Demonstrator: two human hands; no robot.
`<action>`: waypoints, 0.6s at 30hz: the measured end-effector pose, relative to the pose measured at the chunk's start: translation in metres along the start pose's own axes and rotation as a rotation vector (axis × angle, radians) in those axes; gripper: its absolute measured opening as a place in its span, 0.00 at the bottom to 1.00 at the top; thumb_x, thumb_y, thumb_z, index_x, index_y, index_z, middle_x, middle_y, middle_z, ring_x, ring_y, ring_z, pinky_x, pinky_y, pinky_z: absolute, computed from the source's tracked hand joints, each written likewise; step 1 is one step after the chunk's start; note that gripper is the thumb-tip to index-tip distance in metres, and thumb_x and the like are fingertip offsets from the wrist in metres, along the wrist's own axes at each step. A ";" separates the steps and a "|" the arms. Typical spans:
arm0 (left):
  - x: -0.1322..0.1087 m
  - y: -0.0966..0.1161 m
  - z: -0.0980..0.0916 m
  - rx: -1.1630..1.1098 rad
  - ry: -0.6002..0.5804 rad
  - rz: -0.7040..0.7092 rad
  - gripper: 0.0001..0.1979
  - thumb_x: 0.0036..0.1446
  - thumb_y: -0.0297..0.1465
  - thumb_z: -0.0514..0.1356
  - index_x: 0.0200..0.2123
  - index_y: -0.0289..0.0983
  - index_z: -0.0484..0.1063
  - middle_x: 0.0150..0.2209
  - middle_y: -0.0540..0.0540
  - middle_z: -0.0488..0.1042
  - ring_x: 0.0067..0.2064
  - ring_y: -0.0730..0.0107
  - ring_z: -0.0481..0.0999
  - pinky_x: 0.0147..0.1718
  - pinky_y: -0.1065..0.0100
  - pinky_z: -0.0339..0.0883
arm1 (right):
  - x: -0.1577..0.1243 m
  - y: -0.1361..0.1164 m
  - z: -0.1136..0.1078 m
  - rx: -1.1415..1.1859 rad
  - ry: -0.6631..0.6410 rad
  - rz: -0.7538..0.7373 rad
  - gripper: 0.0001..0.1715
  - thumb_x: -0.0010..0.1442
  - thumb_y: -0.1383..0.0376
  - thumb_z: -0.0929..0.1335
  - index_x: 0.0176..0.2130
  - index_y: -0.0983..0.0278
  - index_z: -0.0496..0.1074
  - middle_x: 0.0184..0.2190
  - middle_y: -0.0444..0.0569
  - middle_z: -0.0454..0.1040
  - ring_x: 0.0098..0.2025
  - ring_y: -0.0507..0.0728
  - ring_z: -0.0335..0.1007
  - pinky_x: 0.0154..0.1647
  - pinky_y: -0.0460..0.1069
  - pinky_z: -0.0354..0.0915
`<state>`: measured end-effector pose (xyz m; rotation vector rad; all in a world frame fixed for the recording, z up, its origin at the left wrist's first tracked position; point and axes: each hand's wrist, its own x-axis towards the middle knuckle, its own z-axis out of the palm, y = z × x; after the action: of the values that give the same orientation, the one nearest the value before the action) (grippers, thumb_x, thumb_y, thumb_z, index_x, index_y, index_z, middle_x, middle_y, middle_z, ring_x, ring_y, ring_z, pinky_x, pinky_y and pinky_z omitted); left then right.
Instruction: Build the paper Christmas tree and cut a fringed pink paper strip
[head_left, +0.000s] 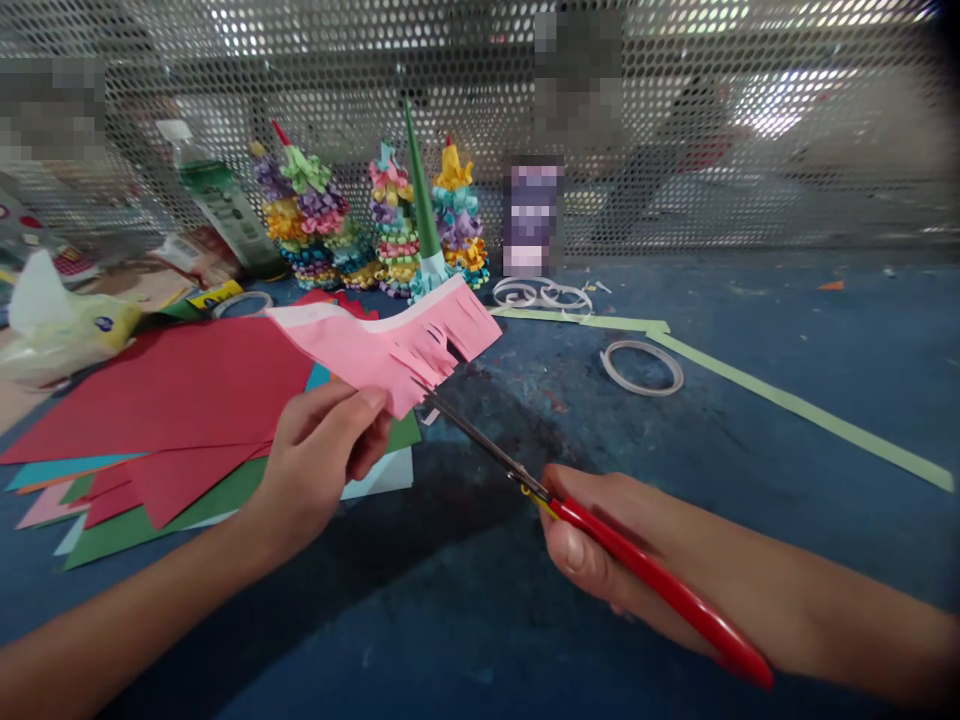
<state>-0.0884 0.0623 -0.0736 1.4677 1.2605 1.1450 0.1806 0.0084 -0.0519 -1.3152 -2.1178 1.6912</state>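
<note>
Between thumb and fingers, my left hand (pixel 322 450) pinches the lower edge of a pink paper strip (pixel 345 350). A white band runs along the strip's upper edge, and its right part is slit into a fringe. My right hand (pixel 600 540) is wrapped round red-handled scissors (pixel 637 565). The blades point up and left, with their tips at the strip's lower edge close to my left fingers. Behind the strip stands a green paper cone (pixel 424 190) with light blue fringe round its base.
Coloured paper sheets (pixel 202 380) lie in a pile at the left, beside a tissue pack (pixel 67 320). Fringed paper cones (pixel 307 220) and a bottle (pixel 225 200) stand before a perforated metal screen (pixel 465 80). Rightward lie a tape ring (pixel 642 368) and a pale green strip (pixel 810 405).
</note>
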 end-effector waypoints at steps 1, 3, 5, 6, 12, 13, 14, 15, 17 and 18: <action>-0.001 -0.001 0.000 0.020 -0.009 0.006 0.18 0.62 0.35 0.56 0.20 0.38 0.68 0.11 0.56 0.59 0.14 0.79 0.56 0.14 0.74 0.48 | 0.000 -0.003 0.000 0.011 -0.009 0.009 0.22 0.65 0.46 0.63 0.34 0.60 0.57 0.26 0.38 0.57 0.26 0.49 0.50 0.22 0.44 0.52; -0.003 -0.001 -0.001 0.057 -0.047 0.033 0.20 0.64 0.35 0.55 0.19 0.38 0.66 0.12 0.56 0.59 0.15 0.79 0.56 0.14 0.74 0.48 | 0.001 -0.007 0.000 0.034 -0.024 0.017 0.23 0.65 0.45 0.63 0.33 0.61 0.57 0.25 0.38 0.57 0.25 0.48 0.50 0.23 0.44 0.51; -0.006 -0.001 -0.001 0.097 -0.102 0.066 0.22 0.66 0.35 0.53 0.18 0.37 0.65 0.13 0.55 0.60 0.16 0.80 0.57 0.15 0.75 0.48 | 0.001 -0.009 0.001 0.036 -0.023 0.016 0.23 0.65 0.45 0.63 0.33 0.61 0.57 0.26 0.38 0.57 0.26 0.48 0.50 0.23 0.44 0.52; -0.007 -0.001 0.000 0.120 -0.131 0.083 0.22 0.66 0.35 0.53 0.18 0.37 0.64 0.14 0.55 0.61 0.17 0.81 0.57 0.15 0.75 0.48 | 0.002 -0.009 0.002 0.030 -0.017 0.014 0.23 0.65 0.45 0.63 0.34 0.61 0.58 0.27 0.38 0.58 0.26 0.48 0.51 0.23 0.44 0.52; -0.010 0.005 0.004 0.228 -0.210 0.175 0.21 0.66 0.31 0.51 0.18 0.37 0.63 0.14 0.57 0.62 0.17 0.82 0.60 0.15 0.77 0.52 | 0.002 -0.014 0.001 0.072 -0.015 0.024 0.20 0.64 0.49 0.66 0.34 0.61 0.59 0.26 0.37 0.57 0.26 0.47 0.51 0.24 0.43 0.52; -0.010 0.006 0.004 0.232 -0.213 0.188 0.22 0.66 0.30 0.51 0.18 0.37 0.62 0.14 0.57 0.62 0.17 0.82 0.59 0.15 0.77 0.52 | 0.002 -0.015 0.001 0.086 -0.016 0.036 0.20 0.64 0.50 0.67 0.34 0.61 0.59 0.25 0.37 0.57 0.25 0.47 0.52 0.23 0.42 0.52; -0.010 0.006 0.003 0.236 -0.215 0.195 0.22 0.66 0.30 0.51 0.18 0.37 0.62 0.14 0.57 0.62 0.17 0.82 0.59 0.15 0.77 0.52 | 0.003 -0.017 0.001 0.108 -0.011 0.050 0.21 0.63 0.50 0.68 0.33 0.61 0.59 0.24 0.36 0.57 0.24 0.46 0.52 0.22 0.42 0.52; -0.010 0.006 0.003 0.235 -0.216 0.200 0.22 0.66 0.30 0.51 0.17 0.37 0.62 0.14 0.57 0.61 0.17 0.82 0.59 0.15 0.77 0.52 | 0.004 -0.017 0.001 0.142 -0.006 0.062 0.22 0.61 0.49 0.69 0.33 0.61 0.59 0.23 0.35 0.57 0.22 0.45 0.53 0.21 0.41 0.52; -0.010 0.005 0.002 0.222 -0.216 0.192 0.23 0.67 0.30 0.50 0.17 0.37 0.62 0.14 0.57 0.62 0.17 0.82 0.60 0.16 0.77 0.52 | 0.007 -0.015 0.004 0.248 0.002 0.094 0.23 0.59 0.49 0.70 0.32 0.61 0.59 0.20 0.34 0.58 0.19 0.45 0.53 0.18 0.41 0.52; -0.010 0.003 0.001 0.209 -0.214 0.185 0.23 0.67 0.31 0.50 0.17 0.37 0.62 0.14 0.56 0.62 0.17 0.82 0.60 0.16 0.77 0.52 | 0.009 -0.013 0.007 0.310 0.009 0.116 0.23 0.61 0.48 0.69 0.32 0.61 0.58 0.18 0.33 0.58 0.17 0.44 0.53 0.17 0.41 0.51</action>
<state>-0.0874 0.0517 -0.0717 1.8422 1.1400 0.9642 0.1637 0.0100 -0.0469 -1.3663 -1.7130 1.9571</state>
